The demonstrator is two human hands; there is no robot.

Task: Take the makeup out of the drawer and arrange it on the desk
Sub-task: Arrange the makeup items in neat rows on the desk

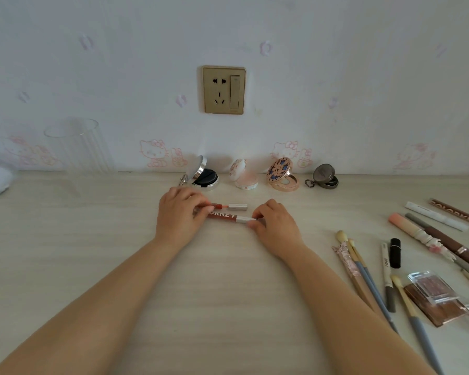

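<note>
Two lip gloss tubes lie side by side across the middle of the pale wooden desk [228,280]. The nearer, brown lettered tube [222,215] has a silver cap. My left hand [180,215] rests curled over the left ends of both tubes. My right hand [274,226] pinches the silver cap end of the nearer one. The farther reddish tube [228,206] also ends in a silver cap. The drawer is out of view.
Several open compacts stand along the wall: a silver one [203,174], a white floral one [243,175], a gold one [282,174], a dark one [324,177]. Brushes [363,277], pencils, a black lipstick [395,253] and a brown palette [433,299] lie at right. A clear ribbed cup [76,150] stands at left.
</note>
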